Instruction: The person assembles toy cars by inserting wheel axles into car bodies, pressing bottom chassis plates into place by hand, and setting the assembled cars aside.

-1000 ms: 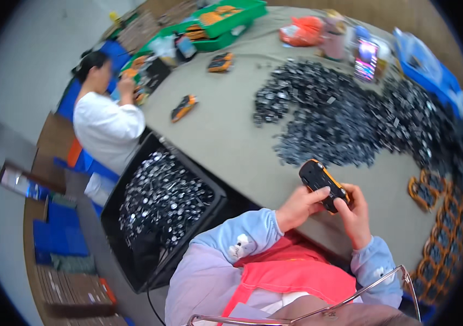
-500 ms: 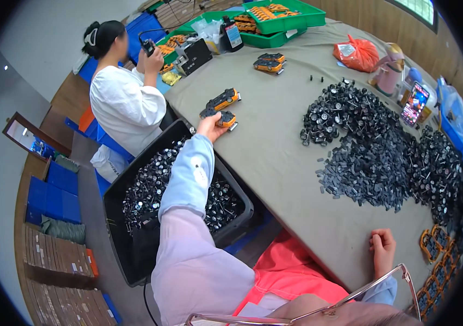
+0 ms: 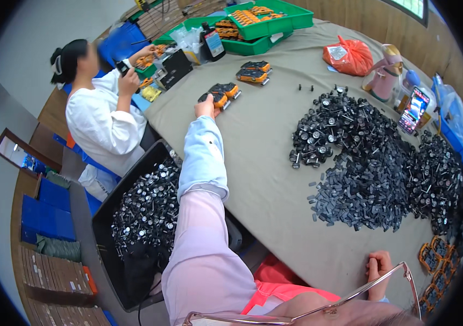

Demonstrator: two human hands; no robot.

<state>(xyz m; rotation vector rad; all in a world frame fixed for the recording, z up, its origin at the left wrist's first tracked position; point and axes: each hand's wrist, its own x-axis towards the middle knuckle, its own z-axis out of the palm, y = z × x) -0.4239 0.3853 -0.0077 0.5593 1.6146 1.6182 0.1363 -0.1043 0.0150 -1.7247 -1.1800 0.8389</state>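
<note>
My left arm reaches far across the table. My left hand (image 3: 205,108) is closed on the near end of an orange and black toy car (image 3: 220,101), which lies on its roof side with the dark base up. Right beside it, a second toy car (image 3: 228,89) touches or nearly touches it. Farther off, a pair of similar toy cars (image 3: 253,71) sits on the cloth. My right hand (image 3: 378,268) rests near the table's front edge with its fingers curled in; whatever they might hold is hidden.
A heap of black wheel axles (image 3: 340,122) and a pile of small dark pieces (image 3: 359,190) cover the right. More toy cars (image 3: 431,258) line the right edge. Left of the table stands a black bin (image 3: 106,217) of wheels. A co-worker (image 3: 103,117) sits beyond it, near green trays (image 3: 296,20).
My left hand has pushed the toy car away from me, up against the second one. The co-worker's one hand has reached out toward the green tray. The view has shifted a little.
</note>
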